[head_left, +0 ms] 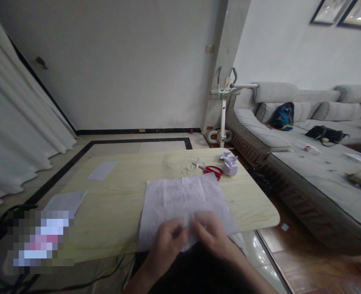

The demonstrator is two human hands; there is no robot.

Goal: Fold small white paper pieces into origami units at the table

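Observation:
Close to my body, my left hand (170,241) and my right hand (212,232) face each other with fingers closed. Both pinch a small piece of white paper (186,221), blurred and partly hidden by the fingers. Under them a large creased, printed sheet (183,194) lies spread at the table's near edge. Red-handled scissors (215,171) rest just beyond the sheet, beside several thin paper scraps (188,169). To their right sits folded, crumpled-looking paper (230,165).
The pale wooden table (113,220) also bears a small white sheet (102,170) and white paper (65,202) at left. A pixelated patch covers the left corner. Right of the table stands a grey sofa (260,139); exercise equipment (223,116) stands behind. Cables (107,272) run below.

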